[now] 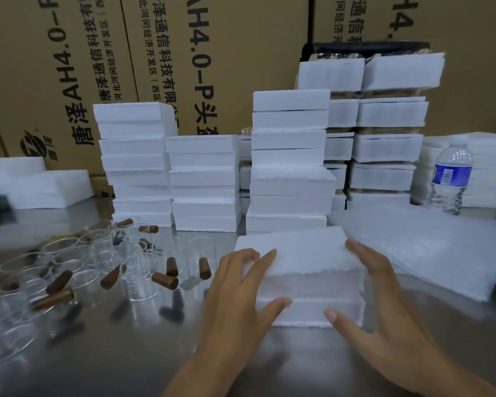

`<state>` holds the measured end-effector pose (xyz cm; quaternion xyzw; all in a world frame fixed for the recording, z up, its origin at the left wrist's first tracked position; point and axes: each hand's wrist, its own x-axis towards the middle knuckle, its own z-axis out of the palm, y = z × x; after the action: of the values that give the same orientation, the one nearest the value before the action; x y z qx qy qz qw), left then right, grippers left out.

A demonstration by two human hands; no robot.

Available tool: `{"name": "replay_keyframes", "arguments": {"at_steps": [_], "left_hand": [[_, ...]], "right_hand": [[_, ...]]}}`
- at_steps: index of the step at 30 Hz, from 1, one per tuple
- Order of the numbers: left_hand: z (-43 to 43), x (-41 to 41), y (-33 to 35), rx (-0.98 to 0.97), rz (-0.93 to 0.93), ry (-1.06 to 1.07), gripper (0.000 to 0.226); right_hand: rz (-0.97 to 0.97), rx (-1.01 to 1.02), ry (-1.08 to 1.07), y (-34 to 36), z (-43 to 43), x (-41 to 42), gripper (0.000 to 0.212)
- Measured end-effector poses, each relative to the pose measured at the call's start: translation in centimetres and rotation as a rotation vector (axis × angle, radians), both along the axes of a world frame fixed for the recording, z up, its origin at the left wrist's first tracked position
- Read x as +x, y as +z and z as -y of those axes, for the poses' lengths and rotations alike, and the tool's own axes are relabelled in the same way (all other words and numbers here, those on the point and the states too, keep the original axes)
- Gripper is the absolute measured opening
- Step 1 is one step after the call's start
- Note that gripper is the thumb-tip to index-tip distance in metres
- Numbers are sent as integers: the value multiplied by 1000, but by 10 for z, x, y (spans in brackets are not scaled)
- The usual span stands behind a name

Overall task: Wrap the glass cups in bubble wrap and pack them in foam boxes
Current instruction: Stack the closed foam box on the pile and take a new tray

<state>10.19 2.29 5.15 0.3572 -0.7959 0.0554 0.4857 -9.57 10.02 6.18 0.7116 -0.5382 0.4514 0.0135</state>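
Observation:
A closed white foam box lies on the steel table just in front of me. My left hand holds its left end, fingers spread over the top and thumb against the front face. My right hand holds the right end the same way. Several clear glass cups with brown wooden handles stand and lie scattered on the table to the left. Sheets of bubble wrap lie flat to the right of the box.
Stacks of white foam boxes rise behind the held box, with more stacks to the left and back right. A water bottle stands at the right. Large cardboard cartons form the back wall.

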Motion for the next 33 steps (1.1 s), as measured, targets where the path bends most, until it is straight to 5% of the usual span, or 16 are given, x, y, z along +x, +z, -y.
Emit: {"name": "replay_keyframes", "arguments": {"at_steps": [6,10,17,20,26,33], "left_hand": [[3,-1,5,-164,-79,127,72],[3,7,14,-245,-118,164,53],[13,44,45,233,-1036,133,28],[24,64,44,407,-1277,221,41],[37,85,39,584,-1536,296,42],[49,86,32,627,-1602,309,37]], "right_hand": [[39,-256,77,7,-5,17,95],[16,-314,120,10,-6,23,93],[7,-123,70,-1,4,18,100],[1,-91,59,-5,7,15,101],[-15,-48,28,-9,9,12,102],[-63,-51,-59,6,14,20,92]]}}
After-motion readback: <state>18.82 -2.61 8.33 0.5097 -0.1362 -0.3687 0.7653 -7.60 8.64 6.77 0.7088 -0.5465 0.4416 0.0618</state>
